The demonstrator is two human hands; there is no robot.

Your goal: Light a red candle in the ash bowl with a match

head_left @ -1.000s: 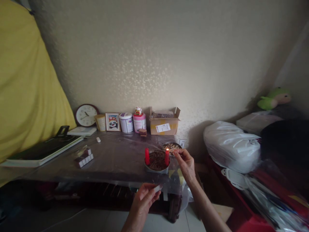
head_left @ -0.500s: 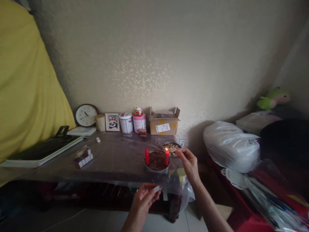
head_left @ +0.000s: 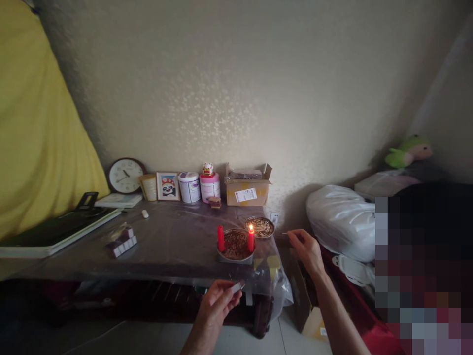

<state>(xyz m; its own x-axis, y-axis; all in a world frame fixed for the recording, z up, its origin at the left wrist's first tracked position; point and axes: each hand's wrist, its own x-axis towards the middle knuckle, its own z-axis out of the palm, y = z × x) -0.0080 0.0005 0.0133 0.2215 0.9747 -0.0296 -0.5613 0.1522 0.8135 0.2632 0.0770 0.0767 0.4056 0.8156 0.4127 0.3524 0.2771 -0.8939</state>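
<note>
My left hand (head_left: 216,304) is closed round a small matchbox (head_left: 237,287) in front of the table's near edge. My right hand (head_left: 307,252) pinches a thin matchstick (head_left: 284,233) to the right of the candles, its tip pointing left; no flame shows on it. Two red candles stand in a round tin of dark grains (head_left: 236,258). The right candle (head_left: 251,240) burns with a small flame, while the left candle (head_left: 220,239) has none. Just behind the tin is a round dish (head_left: 273,230) full of pale sticks that look like matches.
On the plastic-covered table (head_left: 166,246) lies a pack of matchboxes (head_left: 124,243). A cardboard box (head_left: 247,192), tins (head_left: 189,188), a picture frame (head_left: 168,186) and a clock (head_left: 126,176) line the wall. White bags (head_left: 340,222) sit at right; the lower right is pixelated.
My right hand has moved right with the matchstick, away from the burning candle. My left hand still holds the matchbox in about the same place. The view has shifted slightly.
</note>
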